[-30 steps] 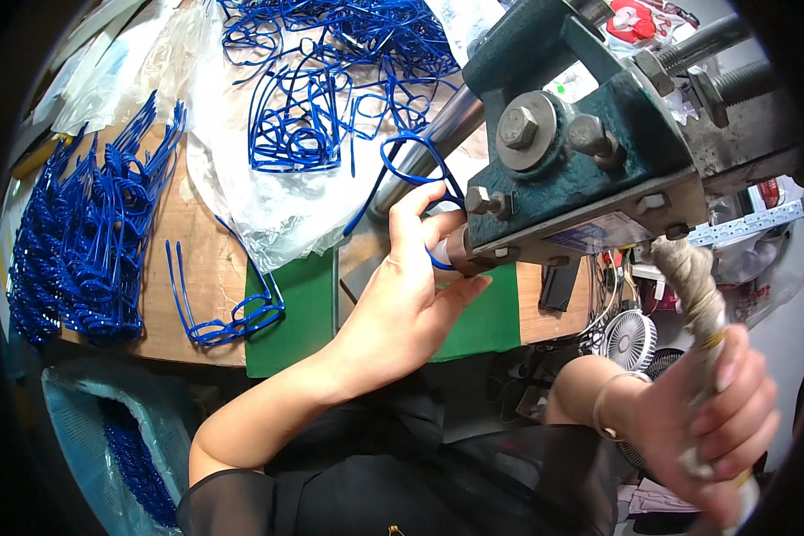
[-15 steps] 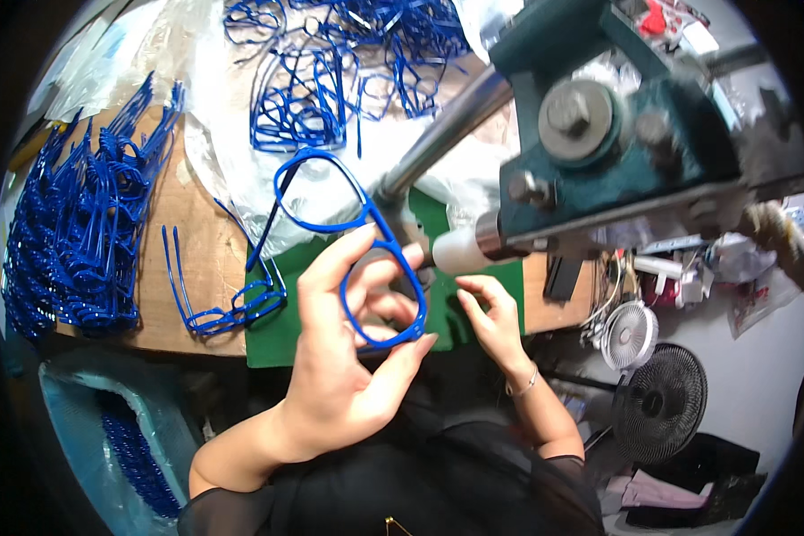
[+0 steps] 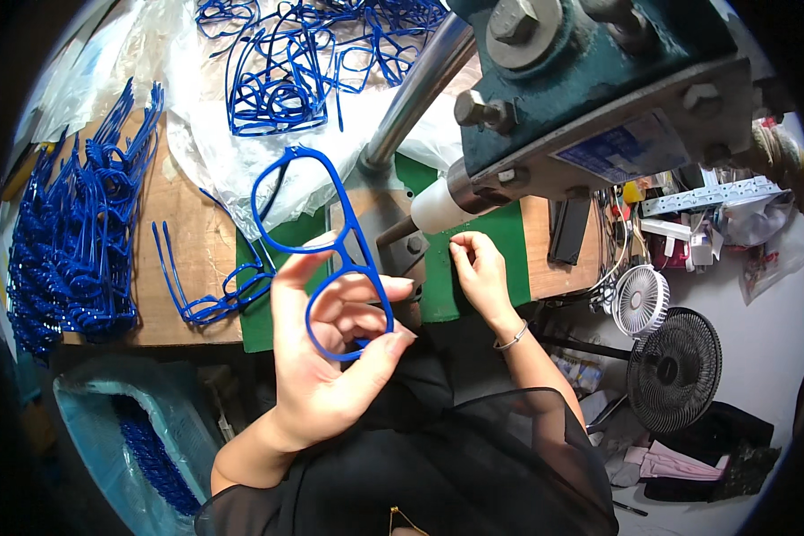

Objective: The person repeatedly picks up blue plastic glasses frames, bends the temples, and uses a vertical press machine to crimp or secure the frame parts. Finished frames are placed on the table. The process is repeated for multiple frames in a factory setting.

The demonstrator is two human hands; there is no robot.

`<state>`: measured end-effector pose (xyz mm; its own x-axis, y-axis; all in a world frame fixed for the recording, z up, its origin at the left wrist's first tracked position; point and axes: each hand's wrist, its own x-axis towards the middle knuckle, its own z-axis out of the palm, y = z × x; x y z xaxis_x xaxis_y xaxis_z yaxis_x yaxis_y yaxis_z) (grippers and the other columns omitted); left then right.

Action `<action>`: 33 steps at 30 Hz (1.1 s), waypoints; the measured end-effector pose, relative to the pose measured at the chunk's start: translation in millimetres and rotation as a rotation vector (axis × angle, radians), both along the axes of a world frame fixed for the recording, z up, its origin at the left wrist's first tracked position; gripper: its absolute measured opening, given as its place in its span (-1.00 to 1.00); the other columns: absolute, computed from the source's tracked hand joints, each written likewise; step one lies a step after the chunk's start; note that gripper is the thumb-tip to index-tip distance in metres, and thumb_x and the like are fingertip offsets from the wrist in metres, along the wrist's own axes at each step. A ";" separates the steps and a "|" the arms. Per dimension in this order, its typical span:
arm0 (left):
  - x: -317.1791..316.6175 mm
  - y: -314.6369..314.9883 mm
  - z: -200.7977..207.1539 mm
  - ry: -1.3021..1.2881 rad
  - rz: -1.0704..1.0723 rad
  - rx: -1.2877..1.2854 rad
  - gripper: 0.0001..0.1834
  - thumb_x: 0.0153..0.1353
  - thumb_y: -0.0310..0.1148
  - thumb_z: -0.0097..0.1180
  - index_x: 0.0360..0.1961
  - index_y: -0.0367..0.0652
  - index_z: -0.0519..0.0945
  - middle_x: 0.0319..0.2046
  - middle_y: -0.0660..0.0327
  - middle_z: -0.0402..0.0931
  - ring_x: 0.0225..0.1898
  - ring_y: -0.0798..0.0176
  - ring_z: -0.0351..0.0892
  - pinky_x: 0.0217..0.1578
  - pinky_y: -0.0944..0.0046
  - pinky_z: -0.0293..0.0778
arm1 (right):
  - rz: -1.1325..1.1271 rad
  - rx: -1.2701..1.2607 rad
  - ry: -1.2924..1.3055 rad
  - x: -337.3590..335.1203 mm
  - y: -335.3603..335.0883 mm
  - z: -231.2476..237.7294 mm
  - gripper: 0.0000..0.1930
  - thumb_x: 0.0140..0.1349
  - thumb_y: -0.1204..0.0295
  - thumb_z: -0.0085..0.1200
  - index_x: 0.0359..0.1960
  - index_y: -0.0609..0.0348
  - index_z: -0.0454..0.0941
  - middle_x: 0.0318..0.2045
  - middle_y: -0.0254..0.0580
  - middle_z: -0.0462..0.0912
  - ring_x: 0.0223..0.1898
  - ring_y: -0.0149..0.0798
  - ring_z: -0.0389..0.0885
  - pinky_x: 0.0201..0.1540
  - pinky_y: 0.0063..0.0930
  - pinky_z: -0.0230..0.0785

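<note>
My left hand [image 3: 326,348] is closed on a blue eyeglass frame [image 3: 341,201], holding it up in front of me. Its fingers and thumb grip the nearer rim, and the farther rim sticks out past them. My right hand [image 3: 482,272] rests on the green mat [image 3: 439,277] with thumb and index finger pinched together; whatever they hold, if anything, is too small to make out. Between and beyond my hands stands a dark green press [image 3: 590,98] with a white cylindrical tip [image 3: 435,206] above a metal base [image 3: 402,241].
A second blue eyeglass frame [image 3: 213,308] lies on the wooden table at left, beside a dense stack of blue frames [image 3: 85,241]. More blue frames [image 3: 281,89] lie on plastic sheeting behind. A steel column [image 3: 420,94] rises there. Two fans [image 3: 674,371] stand at right.
My view has shifted, bringing the press closer. My left hand with the eyeglass frame has moved slightly left and down. The right thumb and index finger have come together.
</note>
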<state>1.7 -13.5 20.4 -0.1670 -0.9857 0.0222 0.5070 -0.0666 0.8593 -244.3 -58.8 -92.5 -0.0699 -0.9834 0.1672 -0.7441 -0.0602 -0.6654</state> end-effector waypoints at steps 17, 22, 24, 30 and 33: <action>-3.3 3.3 7.8 0.046 -0.224 0.246 -0.65 0.18 -0.52 -0.15 -0.01 -0.28 0.14 -0.24 -0.06 0.44 -0.42 0.17 0.55 -0.34 0.29 0.50 | 0.114 -0.069 0.179 3.4 12.5 -1.1 -0.89 -0.01 0.51 0.14 -0.48 0.23 0.47 -0.56 -0.25 0.42 -0.50 -0.35 0.41 -0.43 -0.53 0.28; -3.5 8.9 -1.9 -0.068 -0.318 0.183 -0.54 0.14 -0.62 -0.14 0.10 -0.28 0.16 -0.11 0.01 0.40 -0.30 0.29 0.54 -0.27 0.37 0.44 | 0.107 0.288 -0.245 7.7 6.3 33.3 -0.91 0.15 0.49 0.01 -0.44 0.22 0.39 -0.57 -0.46 0.34 -0.52 -0.63 0.22 -0.46 -0.75 0.14; 2.1 9.4 -1.9 -0.055 -0.396 0.253 -0.54 0.14 -0.63 -0.14 0.11 -0.28 0.16 -0.11 0.01 0.39 -0.30 0.29 0.53 -0.27 0.37 0.44 | 0.239 0.193 -0.278 29.0 9.1 79.8 -0.92 0.08 0.52 0.06 -0.45 0.24 0.41 -0.54 -0.31 0.42 -0.54 -0.44 0.36 -0.47 -0.64 0.23; 9.0 17.7 5.5 0.004 -0.453 0.315 -0.60 0.16 -0.59 -0.12 0.04 -0.26 0.15 -0.15 0.05 0.38 -0.29 0.31 0.52 -0.26 0.38 0.46 | 0.691 -0.126 -0.215 77.8 14.7 131.1 -0.83 -0.10 0.61 0.16 -0.49 0.16 0.42 -0.50 -0.25 0.47 -0.47 -0.22 0.41 -0.43 -0.48 0.28; 14.4 18.6 4.7 -0.033 -0.482 0.282 -0.60 0.16 -0.59 -0.13 0.04 -0.26 0.15 -0.15 0.05 0.38 -0.29 0.31 0.53 -0.25 0.37 0.46 | 0.768 -0.131 -0.211 79.5 10.8 130.6 -0.86 -0.09 0.55 0.17 -0.49 0.15 0.45 -0.51 -0.27 0.49 -0.48 -0.25 0.41 -0.43 -0.49 0.28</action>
